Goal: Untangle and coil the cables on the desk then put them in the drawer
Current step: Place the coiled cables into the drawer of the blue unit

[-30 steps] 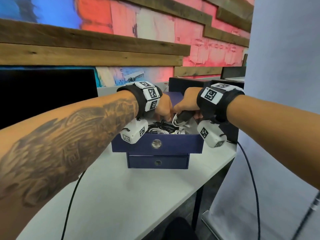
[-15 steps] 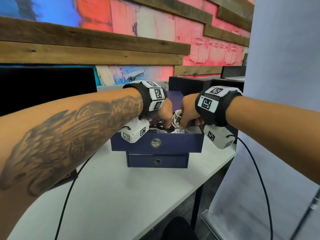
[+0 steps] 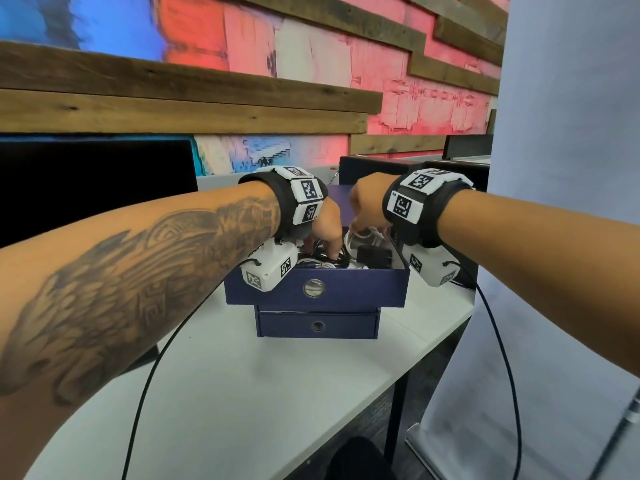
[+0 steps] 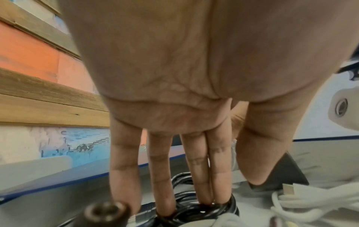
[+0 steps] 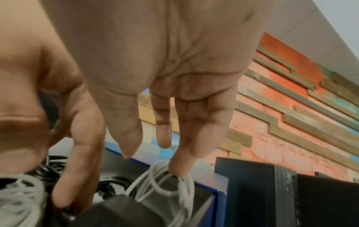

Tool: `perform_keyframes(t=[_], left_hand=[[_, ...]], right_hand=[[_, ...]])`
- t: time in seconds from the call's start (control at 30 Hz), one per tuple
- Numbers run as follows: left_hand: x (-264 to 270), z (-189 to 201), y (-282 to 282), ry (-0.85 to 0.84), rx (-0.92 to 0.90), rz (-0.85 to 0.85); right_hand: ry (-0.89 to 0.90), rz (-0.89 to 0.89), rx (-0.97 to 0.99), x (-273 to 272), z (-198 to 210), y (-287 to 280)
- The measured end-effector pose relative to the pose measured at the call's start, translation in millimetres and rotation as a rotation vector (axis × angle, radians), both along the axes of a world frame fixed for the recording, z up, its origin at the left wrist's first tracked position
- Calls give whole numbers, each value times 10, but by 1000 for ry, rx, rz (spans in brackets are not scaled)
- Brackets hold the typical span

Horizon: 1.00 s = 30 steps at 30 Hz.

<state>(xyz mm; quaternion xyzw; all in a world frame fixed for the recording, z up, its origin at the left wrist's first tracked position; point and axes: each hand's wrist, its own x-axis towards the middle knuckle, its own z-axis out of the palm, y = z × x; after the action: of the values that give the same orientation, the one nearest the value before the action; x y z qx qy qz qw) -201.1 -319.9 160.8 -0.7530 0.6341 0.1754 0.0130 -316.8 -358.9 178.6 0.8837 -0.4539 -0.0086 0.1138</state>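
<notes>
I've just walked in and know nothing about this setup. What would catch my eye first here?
Two hands meet over an open navy drawer on a white desk. The left hand presses straight fingers onto a black cable coil inside; the right hand presses a white cable down near the drawer's far corner, beside a black adapter. Behind, a wall of red, blue and wood planks stands out.

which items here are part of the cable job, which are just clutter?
Job:
- open top drawer
- black cable coil, left hand pressing it down
- white cable, right hand touching it
- black adapter

Bystanders:
- monitor
- closed lower drawer
- desk
</notes>
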Motion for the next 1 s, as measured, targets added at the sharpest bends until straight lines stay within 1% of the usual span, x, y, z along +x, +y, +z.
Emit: perform_keyframes(t=[0.13, 0.23, 0.37, 0.53, 0.6, 0.67, 0.7, 0.77, 0.83, 0.87, 0.93, 1.0], left_hand=[[-7, 2, -10, 1, 3, 6], [12, 5, -7, 12, 9, 20], [10, 8, 23, 9, 6, 15], [-3, 22, 60, 17, -1, 2], [-5, 27, 74, 31, -13, 5], [14, 37, 99, 41, -33, 1], [34, 46, 114, 45, -45, -4], [59, 69, 152, 68, -71, -8], [86, 84, 164, 101, -93, -6], [97, 90, 175, 123, -115, 6], [115, 92, 207, 223, -161, 50], [146, 107, 218, 275, -204, 48]], right_hand=[[112, -22, 41, 93, -106, -73], [123, -18, 57, 99, -122, -111], [112, -52, 198, 38, -105, -119], [148, -104, 266, 22, -301, -157], [122, -84, 208, -11, -340, -180], [73, -16, 80, -74, -268, -173], [51, 25, 46, -106, -218, -168], [42, 67, 119, -143, -146, -130], [115, 49, 198, -128, -139, -101], [165, 41, 187, -107, -153, -110], [231, 43, 90, -71, -211, -143], [222, 50, -2, -74, -253, -160]])
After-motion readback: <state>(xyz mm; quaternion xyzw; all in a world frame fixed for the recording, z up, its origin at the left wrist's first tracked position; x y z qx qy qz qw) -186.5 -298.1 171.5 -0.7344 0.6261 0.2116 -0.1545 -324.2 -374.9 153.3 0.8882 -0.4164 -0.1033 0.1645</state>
